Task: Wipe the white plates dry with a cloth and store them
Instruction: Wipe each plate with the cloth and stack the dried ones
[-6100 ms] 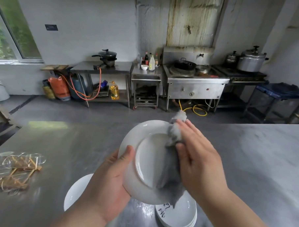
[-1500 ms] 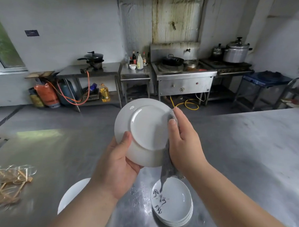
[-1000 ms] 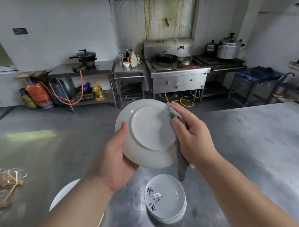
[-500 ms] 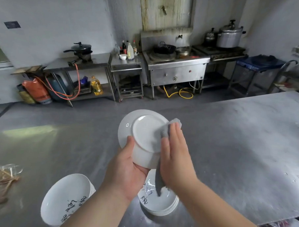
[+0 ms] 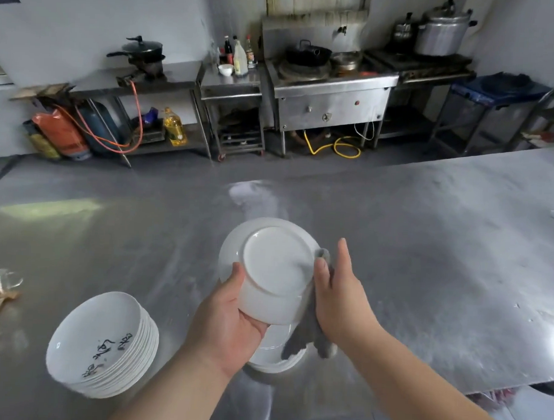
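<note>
Spreading wide beneath everything, the steel worktop carries the crockery. A white plate is held above it, tilted, underside facing the person. Left of that plate and lower sits a tall stack of plates with black writing inside, and directly under the plate lies a shorter stack. The left hand grips the plate's lower rim, thumb on the underside. The right hand pinches a grey cloth against the plate's right rim, the cloth's tail hanging below.

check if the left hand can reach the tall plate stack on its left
Likely yes: the tall stack sits close beside the left hand with nothing between, though that hand already grips the plate.
</note>
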`<state>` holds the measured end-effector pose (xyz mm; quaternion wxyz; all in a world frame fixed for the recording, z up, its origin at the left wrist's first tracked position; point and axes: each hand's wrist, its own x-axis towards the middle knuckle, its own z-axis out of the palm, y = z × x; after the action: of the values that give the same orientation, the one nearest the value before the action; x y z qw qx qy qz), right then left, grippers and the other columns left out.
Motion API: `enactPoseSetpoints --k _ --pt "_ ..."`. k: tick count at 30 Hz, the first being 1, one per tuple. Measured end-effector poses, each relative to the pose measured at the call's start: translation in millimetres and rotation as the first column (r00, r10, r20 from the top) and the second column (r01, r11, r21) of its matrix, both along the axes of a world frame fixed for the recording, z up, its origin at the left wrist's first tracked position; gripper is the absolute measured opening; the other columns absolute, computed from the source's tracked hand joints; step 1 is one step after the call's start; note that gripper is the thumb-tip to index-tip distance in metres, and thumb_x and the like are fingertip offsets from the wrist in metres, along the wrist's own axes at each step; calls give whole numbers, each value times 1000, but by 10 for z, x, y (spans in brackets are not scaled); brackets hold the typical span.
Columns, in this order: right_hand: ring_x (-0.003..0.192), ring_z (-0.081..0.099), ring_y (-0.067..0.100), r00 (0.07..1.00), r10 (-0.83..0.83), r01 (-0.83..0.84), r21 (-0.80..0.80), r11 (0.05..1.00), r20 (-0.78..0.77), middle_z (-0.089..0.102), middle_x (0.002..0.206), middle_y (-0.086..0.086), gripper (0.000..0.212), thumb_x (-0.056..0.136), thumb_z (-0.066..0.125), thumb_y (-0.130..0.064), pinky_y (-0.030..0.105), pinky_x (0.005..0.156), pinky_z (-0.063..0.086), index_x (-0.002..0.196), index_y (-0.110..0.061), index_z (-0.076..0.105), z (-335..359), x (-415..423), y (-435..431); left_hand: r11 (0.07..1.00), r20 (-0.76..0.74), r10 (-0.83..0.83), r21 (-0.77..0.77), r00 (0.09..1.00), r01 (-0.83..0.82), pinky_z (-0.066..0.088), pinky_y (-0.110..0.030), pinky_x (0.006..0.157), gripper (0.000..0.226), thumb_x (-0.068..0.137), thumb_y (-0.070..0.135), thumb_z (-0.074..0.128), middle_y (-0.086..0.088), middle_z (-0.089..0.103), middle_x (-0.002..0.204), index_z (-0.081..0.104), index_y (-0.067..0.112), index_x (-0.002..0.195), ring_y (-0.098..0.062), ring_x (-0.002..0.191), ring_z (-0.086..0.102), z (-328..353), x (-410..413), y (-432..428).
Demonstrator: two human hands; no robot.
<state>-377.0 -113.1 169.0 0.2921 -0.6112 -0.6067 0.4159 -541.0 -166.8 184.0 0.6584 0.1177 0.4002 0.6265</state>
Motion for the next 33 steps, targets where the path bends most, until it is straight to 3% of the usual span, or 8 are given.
enactPoseSetpoints --k 5,10,14,17,21,24,28,33 --pt "76 66 14 945 216 -208 -56 976 247 72 79 -10 35 99 55 -57 29 68 51 88 -25 66 -206 397 430 985 -35 8 -173 999 -14 63 -45 83 44 100 40 54 -15 74 128 73 10 127 -29 112 74 -302 -125 -7" --pt "80 76 30 950 126 -247 -442 862 -284 78 93 18 30 100 67 -39 52 84 61 86 -13 74 -575 524 449 938 -208 -168 -333 964 92 62 -33 70 36 101 42 57 -5 78 119 81 18 113 -19 101 77 -625 -252 -36" --pt "92 77 39 945 26 -227 -598 768 -325 77 102 23 49 104 55 -55 59 85 62 101 -12 77 -890 493 425 903 -844 -418 -428 337 48 56 -37 85 41 105 53 52 1 77 101 70 17 110 -17 94 70 -971 -461 -27" --pt "89 78 37 971 -34 -150 -708 690 -238 79 97 20 83 94 42 -81 47 80 64 106 -7 76 -1012 429 475 873 -873 -487 -486 28 42 54 -40 84 47 104 58 46 -4 70 88 64 15 96 -27 86 65 -1124 -600 -10" --pt "87 79 35 979 -69 -91 -713 696 -193 79 95 18 88 88 45 -86 46 84 63 104 -5 75 -1142 382 578 923 -880 -382 -380 282 63 41 -30 67 73 103 69 24 -10 62 73 57 5 87 -22 68 57 -1156 -651 26" --pt "85 77 35 940 14 -221 -580 784 -340 77 95 20 39 100 66 -47 57 86 62 101 -8 70 -1192 370 616 939 -817 -306 -342 489 17 43 -35 69 75 103 70 24 2 56 65 64 9 89 -17 63 50 -1241 -698 66" --pt "76 73 11 985 165 -171 -387 906 -50 76 91 -6 23 87 79 -32 30 67 56 104 -34 63 -1360 289 606 930 -879 -343 -367 331 -11 42 -33 67 9 98 32 62 4 63 83 55 25 101 -17 74 54 -1532 -772 143" --pt "80 58 4 920 291 -214 -287 934 261 65 93 -10 22 90 72 -39 26 64 45 105 -29 59 -1636 109 638 899 -891 -390 -423 233 -114 45 -29 75 21 97 23 66 7 71 100 65 21 117 -17 92 67 -1843 -786 270"
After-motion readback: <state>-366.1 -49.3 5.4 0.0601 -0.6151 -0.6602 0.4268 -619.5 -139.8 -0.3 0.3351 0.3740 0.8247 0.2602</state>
